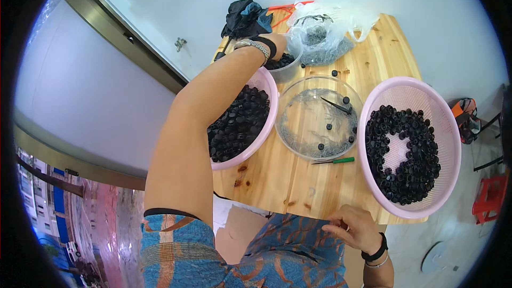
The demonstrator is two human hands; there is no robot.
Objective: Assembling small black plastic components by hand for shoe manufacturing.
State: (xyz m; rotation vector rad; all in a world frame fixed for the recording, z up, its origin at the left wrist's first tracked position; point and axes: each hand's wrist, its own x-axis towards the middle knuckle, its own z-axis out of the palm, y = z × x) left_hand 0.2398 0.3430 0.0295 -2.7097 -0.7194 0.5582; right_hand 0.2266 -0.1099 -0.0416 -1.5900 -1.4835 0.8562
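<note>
My left arm stretches across to the far side of the table, and my left hand [277, 46] dips into a clear plastic tub [288, 72] of small black parts [284, 61]. Its fingers are hidden by the hand itself. My right hand [356, 229] hovers by the table's front edge, loosely curled with the thumb apart and nothing visible in it. Between the hands lies a round clear tray [281, 128] with many thin, pale pieces, a few black caps [329, 127] and a black pointed tool [337, 105]. A green-handled screwdriver [341, 160] rests just in front of the tray.
Pink baskets of black ring-like parts stand left [272, 101] and right [449, 144] on the wooden table [266, 186]. Farther back are a clear plastic bag [330, 48] of small pieces and a dark folded bundle [245, 18]. A red stool [489, 200] is on the floor at right.
</note>
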